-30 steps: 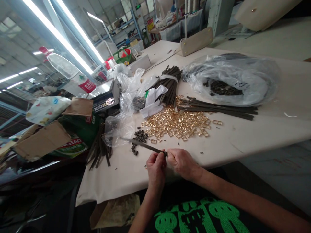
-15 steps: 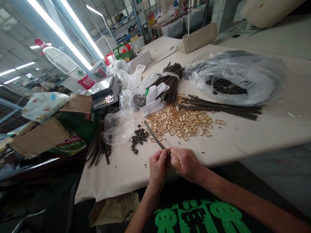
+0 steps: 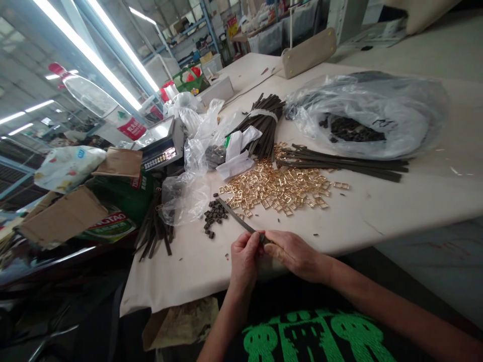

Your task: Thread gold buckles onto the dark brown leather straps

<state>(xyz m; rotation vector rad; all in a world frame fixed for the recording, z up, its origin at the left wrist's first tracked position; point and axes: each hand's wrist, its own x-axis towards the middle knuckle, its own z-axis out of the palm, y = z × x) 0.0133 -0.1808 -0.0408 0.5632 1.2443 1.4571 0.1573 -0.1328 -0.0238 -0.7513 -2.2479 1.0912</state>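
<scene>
At the table's (image 3: pixel 199 271) near edge, our left hand (image 3: pixel 244 254) and right hand (image 3: pixel 296 254) pinch the near end of a dark strip (image 3: pixel 237 218). We'd do well to keep it flat, its tip clear of the dark loops (image 3: pixel 216 213) and gold buckles (image 3: pixel 283 187) beyond.

Your left hand (image 3: pixel 244 254) and right hand (image 3: pixel 292 252) cover the near end of the dark strip (image 3: pixel 238 219). The bit (image 3: pixel 262 239) where your hands meet is too small to make out. The bottom edge cuts off your left arm (image 3: pixel 222 322) and the green picture (image 3: pixel 260 343) on your shirt (image 3: pixel 298 295). The top edge cuts off a tan thing (image 3: pixel 428 14). Black marks (image 3: pixel 383 123) on the clear bag (image 3: pixel 413 138) are too small to read, and the far shelves (image 3: pixel 184 27) look blurry.
</scene>
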